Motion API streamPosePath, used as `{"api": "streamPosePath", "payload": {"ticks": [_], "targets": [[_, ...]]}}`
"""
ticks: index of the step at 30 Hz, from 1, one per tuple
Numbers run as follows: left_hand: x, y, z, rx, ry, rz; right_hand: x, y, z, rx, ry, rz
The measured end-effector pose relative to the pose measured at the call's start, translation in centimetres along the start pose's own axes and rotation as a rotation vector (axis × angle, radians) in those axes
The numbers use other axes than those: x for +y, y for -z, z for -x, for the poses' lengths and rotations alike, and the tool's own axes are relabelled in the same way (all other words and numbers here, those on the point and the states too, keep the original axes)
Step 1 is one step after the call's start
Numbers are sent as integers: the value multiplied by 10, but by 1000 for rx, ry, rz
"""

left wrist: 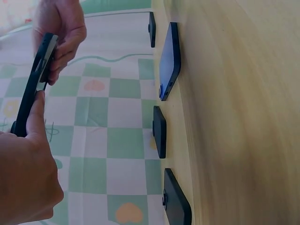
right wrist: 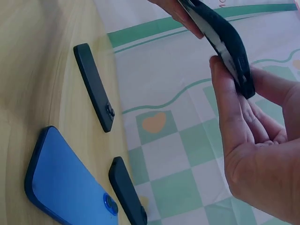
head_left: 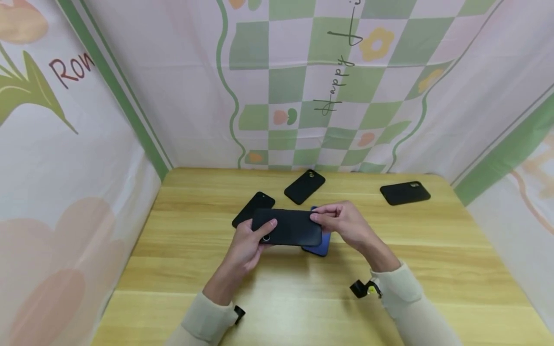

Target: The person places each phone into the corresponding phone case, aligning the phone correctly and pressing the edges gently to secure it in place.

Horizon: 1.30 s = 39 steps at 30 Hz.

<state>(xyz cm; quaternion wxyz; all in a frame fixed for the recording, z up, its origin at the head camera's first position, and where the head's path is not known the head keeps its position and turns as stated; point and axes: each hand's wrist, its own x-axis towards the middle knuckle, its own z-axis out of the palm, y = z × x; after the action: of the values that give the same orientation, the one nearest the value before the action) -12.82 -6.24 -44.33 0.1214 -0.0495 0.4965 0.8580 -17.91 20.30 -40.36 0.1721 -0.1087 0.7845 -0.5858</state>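
Backdrop fabric (head_left: pixel 182 96), largest item, hangs beyond the blue phone (head_left: pixel 320 248); green-and-white checks, small fruit and flower prints, cursive "Happy". Wood-grain table (head_left: pixel 173 269) next in size, directly under the blue phone. Light sleeves, left (head_left: pixel 207 319) and right (head_left: pixel 411 298), come in from the near side of the blue phone, one to each side.

Left hand (head_left: pixel 244 246): left of the blue phone, raised off the wood, gripping one end of the held black case (head_left: pixel 291 228), thumb on the upper face, fingers beneath. Right hand (head_left: pixel 346 223): up and to the right of the blue phone, narrow pinch on the other end of the same piece, thumb on one face, fingers on the other.

Held black case is up in the air over the blue phone, hiding part of it in the head view. Right wrist view: looks curved, pale along its inner side. Whether a phone sits inside, can't tell.

Blue phone lies flat. Three black phone-shaped pieces also flat: first one (head_left: pixel 249 211) left and farther back from the blue phone, second one (head_left: pixel 303 188) straight beyond it, third one (head_left: pixel 404 194) well to the right and beyond. Case or phone, can't tell.
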Motion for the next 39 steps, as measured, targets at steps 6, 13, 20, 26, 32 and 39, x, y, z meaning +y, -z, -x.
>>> {"api": "streamPosePath", "payload": {"ticks": [6, 13, 20, 26, 32, 39], "targets": [[2, -1, -2, 28, -2, 18, 1, -9, -2, 50, -20, -92], [3, -2, -3, 71, -18, 36, 5, -19, 0, 43, -13, -137], [8, -2, -4, 86, -38, 67, 7, -25, 1, 2, 5, -186], [10, -2, -4, 86, -40, 55, 9, -27, 3, -50, 9, -278], [10, -1, -3, 88, -42, 45, 11, -29, 4, -76, -23, -343], [9, 1, -1, 70, -47, 53, 14, -30, 7, -79, -46, -332]]}}
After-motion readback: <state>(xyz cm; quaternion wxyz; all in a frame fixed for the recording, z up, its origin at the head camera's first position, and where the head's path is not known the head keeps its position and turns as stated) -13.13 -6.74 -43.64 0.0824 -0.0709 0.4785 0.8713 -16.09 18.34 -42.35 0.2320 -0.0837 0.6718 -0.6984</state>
